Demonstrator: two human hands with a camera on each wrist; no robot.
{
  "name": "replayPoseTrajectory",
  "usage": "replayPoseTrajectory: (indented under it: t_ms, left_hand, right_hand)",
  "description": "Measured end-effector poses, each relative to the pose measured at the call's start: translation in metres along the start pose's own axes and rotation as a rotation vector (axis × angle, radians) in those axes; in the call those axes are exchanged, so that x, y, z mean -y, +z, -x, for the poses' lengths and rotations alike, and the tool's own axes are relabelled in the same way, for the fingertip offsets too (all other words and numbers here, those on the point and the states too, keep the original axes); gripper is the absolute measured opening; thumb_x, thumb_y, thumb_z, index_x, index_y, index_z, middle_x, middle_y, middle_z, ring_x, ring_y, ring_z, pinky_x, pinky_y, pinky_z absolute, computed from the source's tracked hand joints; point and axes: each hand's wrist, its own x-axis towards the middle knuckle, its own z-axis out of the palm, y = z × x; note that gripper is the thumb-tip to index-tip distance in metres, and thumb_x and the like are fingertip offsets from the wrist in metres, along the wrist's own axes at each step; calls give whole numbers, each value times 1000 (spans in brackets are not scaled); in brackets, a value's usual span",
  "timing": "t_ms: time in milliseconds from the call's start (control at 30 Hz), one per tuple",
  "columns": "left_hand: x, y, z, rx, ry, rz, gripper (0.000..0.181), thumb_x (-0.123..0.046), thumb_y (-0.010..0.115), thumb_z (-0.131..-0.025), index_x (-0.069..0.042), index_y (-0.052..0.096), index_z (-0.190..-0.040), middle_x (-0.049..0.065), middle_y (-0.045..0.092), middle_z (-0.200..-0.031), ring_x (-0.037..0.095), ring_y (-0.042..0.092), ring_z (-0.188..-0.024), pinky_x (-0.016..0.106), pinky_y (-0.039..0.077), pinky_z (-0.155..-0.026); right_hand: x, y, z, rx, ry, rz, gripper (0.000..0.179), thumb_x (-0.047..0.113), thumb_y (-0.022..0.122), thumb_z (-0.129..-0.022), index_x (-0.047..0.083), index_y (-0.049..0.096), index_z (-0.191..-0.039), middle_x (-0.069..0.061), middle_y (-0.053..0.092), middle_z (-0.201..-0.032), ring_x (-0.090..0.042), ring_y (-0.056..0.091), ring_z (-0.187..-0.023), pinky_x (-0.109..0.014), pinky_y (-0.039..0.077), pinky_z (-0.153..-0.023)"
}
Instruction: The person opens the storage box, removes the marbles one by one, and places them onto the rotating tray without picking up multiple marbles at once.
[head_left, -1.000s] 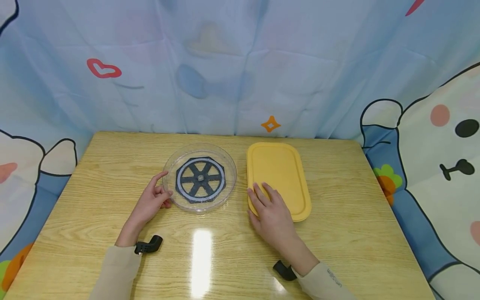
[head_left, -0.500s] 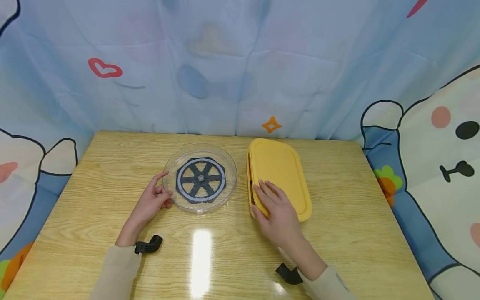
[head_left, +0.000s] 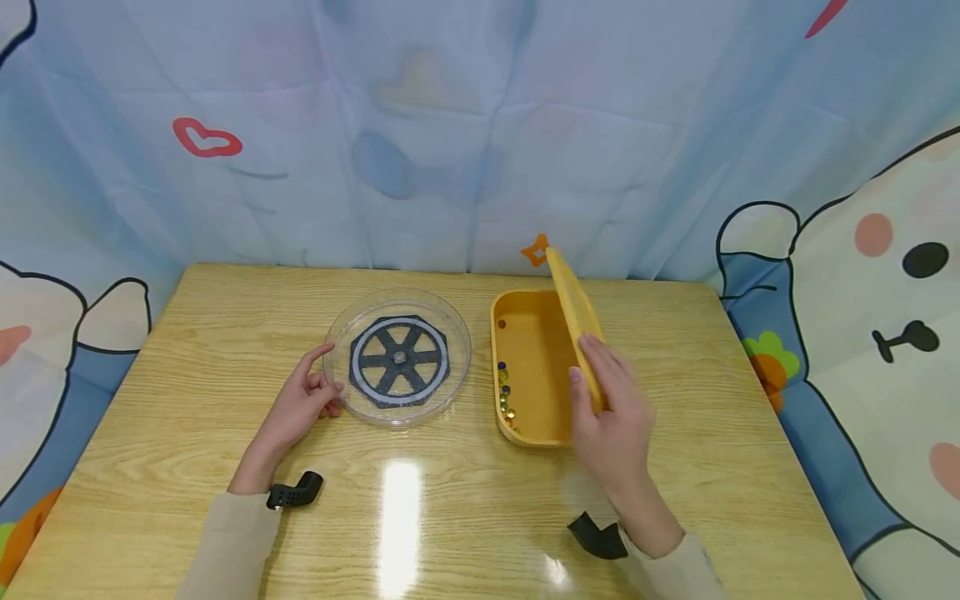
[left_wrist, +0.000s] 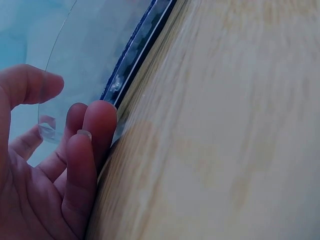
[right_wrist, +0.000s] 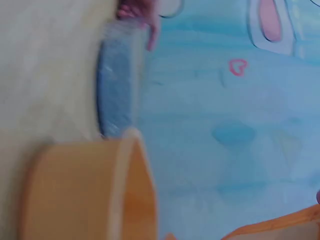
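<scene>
My right hand [head_left: 618, 417] grips a yellow lid [head_left: 573, 312] between thumb and fingers, near its front end. The lid stands steeply tilted over the right side of a yellow box [head_left: 534, 367], hiding that part. Several small shiny coloured balls [head_left: 506, 392] lie along the box's left wall. In the right wrist view the box's wall [right_wrist: 75, 190] is blurred. My left hand [head_left: 303, 396] holds the left rim of a clear round dish [head_left: 459, 367], index finger and thumb at the edge. A dark spoked wheel shape [head_left: 401, 360] with a pale ring shows through the dish.
Both things stand on a wood-grain table [head_left: 247, 333]. Behind the table hangs a light blue curtain [head_left: 450, 125] with cartoon animals. A black camera mount [head_left: 296, 490] sits on my left wrist, another mount [head_left: 597, 536] on my right.
My right hand has gone from lying on the box's lid to gripping it. The lid has lifted at its left side and swung up to the right, exposing the box's inside. The left hand stays put.
</scene>
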Motion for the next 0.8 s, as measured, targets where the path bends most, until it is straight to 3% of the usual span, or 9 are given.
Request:
replayPoseTrajectory:
  t_ms: [200,433,633,800]
  left_hand:
    - [1,0,2,3,-1,-1,66,-5,59,-99,-13,26,-157,14,56,-76,24,65,-67,30,54,-62]
    - [1,-3,0,7,-2,-14,66,-6,59,-99,-12,27,-156,11,56,-75,24,65,-68,30,55,-62]
    - [2,-4,-2,21,3,-8,66,-6,59,-99,-12,27,-156,13,57,-75,25,65,-68,31,55,-63]
    - [2,-4,-3,23,-1,-1,66,-6,60,-99,-13,28,-156,13,57,-75,25,65,-68,31,56,-65]
  right_hand:
    - [-5,-26,-19,-161,297,-19,32,5,61,-99,5,66,-130,-15,68,-122,-12,64,-102,-15,50,-84]
    - [-33,-58,-30,-357,637,-98,31,22,55,-103,15,67,-131,-3,64,-122,-18,61,-108,-24,51,-92]
    - [-63,-81,-27,-603,734,-375,26,12,58,-101,7,70,-123,-11,63,-120,-24,61,-109,-26,50,-95]
    - [-86,-96,-17,-655,783,-475,26,10,58,-100,5,69,-123,-12,60,-124,-25,61,-112,-25,49,-96]
